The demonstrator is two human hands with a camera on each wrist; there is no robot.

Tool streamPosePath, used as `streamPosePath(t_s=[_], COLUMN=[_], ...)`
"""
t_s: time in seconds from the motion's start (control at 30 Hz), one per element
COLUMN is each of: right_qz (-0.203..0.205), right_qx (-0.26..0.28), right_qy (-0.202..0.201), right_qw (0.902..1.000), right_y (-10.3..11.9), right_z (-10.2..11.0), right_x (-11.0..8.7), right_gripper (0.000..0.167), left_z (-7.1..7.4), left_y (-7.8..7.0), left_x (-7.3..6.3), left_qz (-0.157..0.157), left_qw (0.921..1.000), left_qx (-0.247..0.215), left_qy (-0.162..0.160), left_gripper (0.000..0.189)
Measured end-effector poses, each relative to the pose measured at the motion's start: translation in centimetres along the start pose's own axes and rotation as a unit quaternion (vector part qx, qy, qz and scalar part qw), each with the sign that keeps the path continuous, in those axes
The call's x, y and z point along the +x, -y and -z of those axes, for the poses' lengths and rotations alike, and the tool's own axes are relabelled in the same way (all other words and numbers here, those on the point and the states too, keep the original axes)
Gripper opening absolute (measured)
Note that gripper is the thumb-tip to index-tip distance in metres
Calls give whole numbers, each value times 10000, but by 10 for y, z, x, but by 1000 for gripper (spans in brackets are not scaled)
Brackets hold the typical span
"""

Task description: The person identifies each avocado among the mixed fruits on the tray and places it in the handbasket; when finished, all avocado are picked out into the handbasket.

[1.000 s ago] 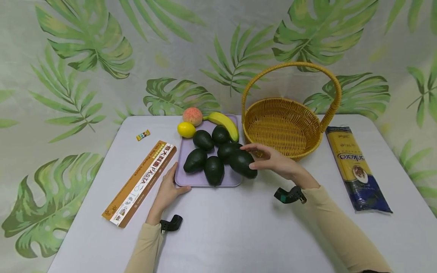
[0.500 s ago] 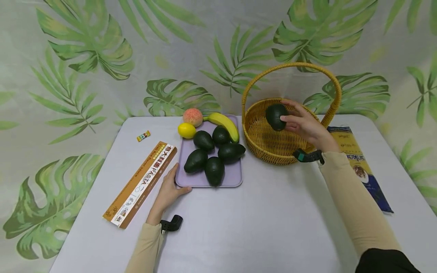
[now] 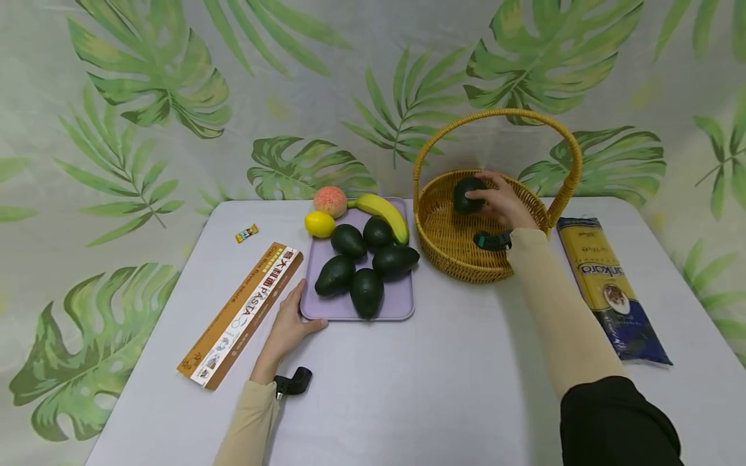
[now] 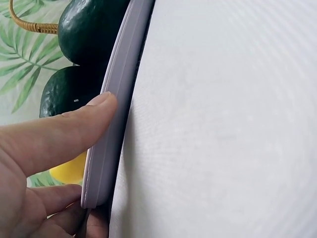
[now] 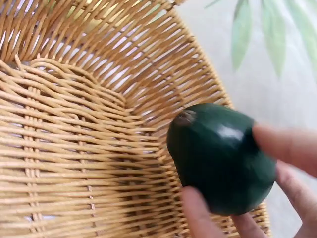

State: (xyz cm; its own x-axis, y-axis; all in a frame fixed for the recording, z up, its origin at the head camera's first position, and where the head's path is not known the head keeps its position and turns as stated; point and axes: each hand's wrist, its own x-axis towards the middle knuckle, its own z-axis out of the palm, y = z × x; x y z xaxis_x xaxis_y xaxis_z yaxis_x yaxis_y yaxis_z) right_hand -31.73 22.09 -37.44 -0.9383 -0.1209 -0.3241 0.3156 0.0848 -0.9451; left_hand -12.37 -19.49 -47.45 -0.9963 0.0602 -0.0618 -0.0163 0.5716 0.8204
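Note:
My right hand (image 3: 502, 202) reaches inside the wicker basket (image 3: 451, 249) and grips a dark green avocado (image 3: 465, 195) between thumb and fingers. In the right wrist view the avocado (image 5: 220, 158) is close to the basket's woven side; whether it touches the bottom cannot be seen. At the near left corner of the lilac tray (image 3: 399, 304), my left hand (image 3: 289, 323) holds the edge, thumb (image 4: 74, 131) along the front rim and fingers round the left side. Several avocados (image 3: 366, 293), a banana (image 3: 381, 213), a lemon (image 3: 319, 224) and a peach (image 3: 330, 202) are on the tray.
A long pasta box (image 3: 240, 315) lies left of the tray, with a small wrapped sweet (image 3: 247, 233) behind it. Right of the basket lies a yellow and blue pasta packet (image 3: 612, 291). The basket's tall handle (image 3: 501, 112) arches above its opening.
My right hand has carried one avocado from the tray's right side up and across into the basket, lowering slightly in the last half second. The left hand stays at the tray corner.

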Motion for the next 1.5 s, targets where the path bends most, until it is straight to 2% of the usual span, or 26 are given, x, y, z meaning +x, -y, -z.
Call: streamPosePath(t_s=[0.13, 0.33, 0.6, 0.77, 0.9, 1.0, 1.3, 1.5], right_qz=[-221, -329, 197, 682, 1033, 1247, 1606, 1708], right_qx=[-140, -564, -1340, -1117, -750, -708, -1261, -1995], right_qy=[-107, 270, 391, 656, 1151, 1601, 2620, 3150], right_qw=[9996, 9975, 9900, 9892, 9851, 9766, 9432, 9120], right_y=[-4, -4, -3, 0, -1, -5, -32, -46], right_z=[-5, -7, 3, 1, -17, -38, -95, -119], right_x=[0, -3, -20, -39, -56, -68, -85, -88], right_gripper=[61, 59, 57, 58, 57, 57, 54, 60], left_z=[-1, 0, 0, 1, 1, 1, 0, 1], left_y=[-1, 1, 0, 0, 0, 1, 2, 2], left_x=[-1, -3, -2, -1, -1, 0, 1, 0], left_qz=[2, 3, 6, 50, 58, 28, 35, 6], left_qw=[10000, 10000, 10000, 10000, 10000, 10000, 10000, 10000], left_qx=[-25, 1, -9, -19, -46, -48, -41, -32], left_qy=[-2, -24, -22, -13, 13, 17, -13, -21], left_gripper=[96, 96, 96, 96, 96, 96, 96, 96])
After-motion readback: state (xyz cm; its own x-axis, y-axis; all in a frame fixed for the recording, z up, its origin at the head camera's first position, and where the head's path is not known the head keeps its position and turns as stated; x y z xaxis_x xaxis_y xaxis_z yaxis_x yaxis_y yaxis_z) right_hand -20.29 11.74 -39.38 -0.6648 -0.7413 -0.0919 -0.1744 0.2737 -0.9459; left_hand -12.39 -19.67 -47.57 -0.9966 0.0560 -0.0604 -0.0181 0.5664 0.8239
